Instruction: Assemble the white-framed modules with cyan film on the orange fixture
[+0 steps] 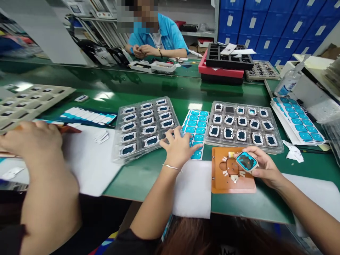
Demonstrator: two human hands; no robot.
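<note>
My right hand (265, 168) holds a smartwatch case (247, 161) by its edge, its dark face framed in bright blue, above an orange notebook (220, 184) with a cartoon bear. My left hand (177, 148) is spread, fingers apart, over the edge of a sheet of blue stickers (198, 124); whether the fingertips touch it I cannot tell. Left of that hand lies a clear plastic tray (141, 127) with rows of watch cases. A second clear tray (242, 125), also filled with watch cases and one dark square piece, sits beyond the notebook.
At the left a neighbour's hand (33, 140) rests near a beige tray (50, 92). Across the green bench sits a person in a blue shirt (170, 32). A pump bottle (288, 83), stacked sticker sheets (299, 120) and black-and-red trays (223, 67) stand to the right and back.
</note>
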